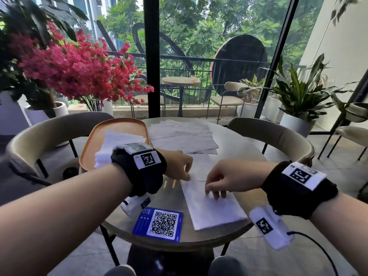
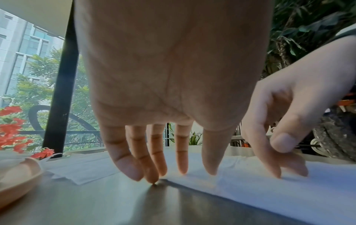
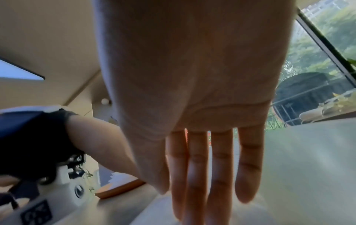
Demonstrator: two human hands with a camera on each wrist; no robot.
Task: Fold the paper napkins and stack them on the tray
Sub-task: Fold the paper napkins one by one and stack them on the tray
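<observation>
A white paper napkin (image 1: pixel 213 210), folded into a long strip, lies on the round table (image 1: pixel 235 152) in front of me. My left hand (image 1: pixel 184 172) touches the strip's far left edge with straight fingertips (image 2: pixel 152 175). My right hand (image 1: pixel 216 188) presses down on the middle of the napkin (image 2: pixel 250 190) with straight fingers (image 3: pixel 200 175). Neither hand grips the paper. An orange tray (image 1: pixel 119 124) at the left holds a stack of folded napkins (image 1: pixel 117 140). A pile of unfolded napkins (image 1: pixel 181 136) lies at the back of the table.
A blue QR card (image 1: pixel 161 223) lies near the table's front edge, left of the strip. Curved chairs stand at the left (image 1: pixel 49 132) and right (image 1: pixel 274 134) of the table. The tray's rim (image 2: pixel 17 179) is close to my left hand.
</observation>
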